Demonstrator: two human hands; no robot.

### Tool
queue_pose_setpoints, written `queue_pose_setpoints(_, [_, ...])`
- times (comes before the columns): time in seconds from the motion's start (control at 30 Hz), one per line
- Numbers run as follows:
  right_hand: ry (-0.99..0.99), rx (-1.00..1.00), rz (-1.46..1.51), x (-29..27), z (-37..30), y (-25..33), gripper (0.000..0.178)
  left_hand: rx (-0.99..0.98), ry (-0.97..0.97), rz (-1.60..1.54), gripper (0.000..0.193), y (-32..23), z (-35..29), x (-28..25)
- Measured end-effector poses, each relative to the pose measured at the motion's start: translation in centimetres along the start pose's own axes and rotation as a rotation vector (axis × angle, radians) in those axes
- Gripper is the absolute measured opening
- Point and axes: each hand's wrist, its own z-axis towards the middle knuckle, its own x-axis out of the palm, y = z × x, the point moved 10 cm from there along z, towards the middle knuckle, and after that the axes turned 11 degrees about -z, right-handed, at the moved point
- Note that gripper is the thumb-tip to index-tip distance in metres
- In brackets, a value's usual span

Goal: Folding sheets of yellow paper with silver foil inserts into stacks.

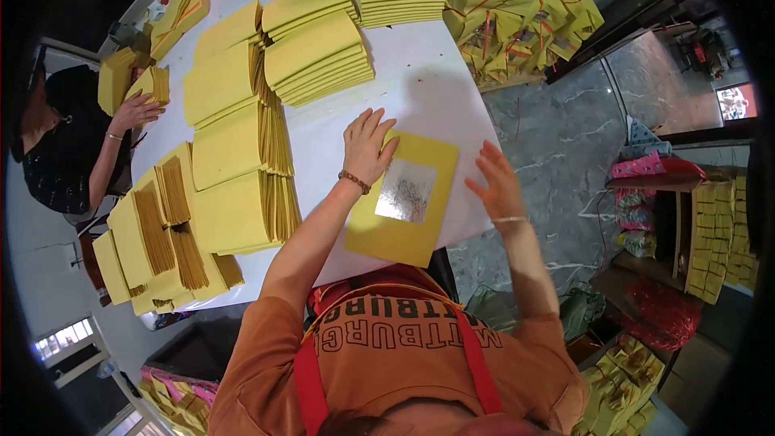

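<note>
A yellow paper sheet (370, 236) with a silver foil rectangle (407, 190) in its middle, like joss paper, lies slightly turned on the white tabletop before me. Across its upper left corner rests my left hand (368, 147), fingers spread, part of them on the bare table. My right hand (496, 184) is off the sheet's right side, by the table edge, with its fingers apart and nothing in it. Left of the sheet stand stacks of folded yellow paper (230, 214), fanned in overlapping layers. Another folded stack (319, 56) lies beyond my left hand.
A co-worker's hand (137, 111) touches a yellow bundle at the table's far left. Tied yellow bundles (517, 16) are heaped beyond the table's far right corner. Shelves with more yellow bundles (710, 230) stand at the right, across the grey tiled floor (541, 145).
</note>
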Motion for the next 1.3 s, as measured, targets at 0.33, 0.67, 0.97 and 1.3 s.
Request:
queue_pose_setpoints(0.33, [-0.124,0.210,0.271,0.8,-7.1,-7.0,0.052,-0.070,-0.085,-0.305,0.033,-3.4,-3.0,-4.6])
queue_pose_setpoints(0.67, [0.005,0.209,0.307,2.5,-5.7,-6.7,0.047,-0.135,-0.020,-0.186,0.053,-4.6,-10.7,-1.5])
queue_pose_setpoints(0.97, [0.026,0.204,0.299,2.0,-5.1,-7.4,0.038,0.066,-0.035,0.253,0.039,-9.3,-11.0,-2.3])
queue_pose_setpoints(1.3, [0.108,0.211,0.265,2.7,-4.8,-6.7,0.049,0.180,0.141,-0.051,0.039,-9.6,-9.6,1.9])
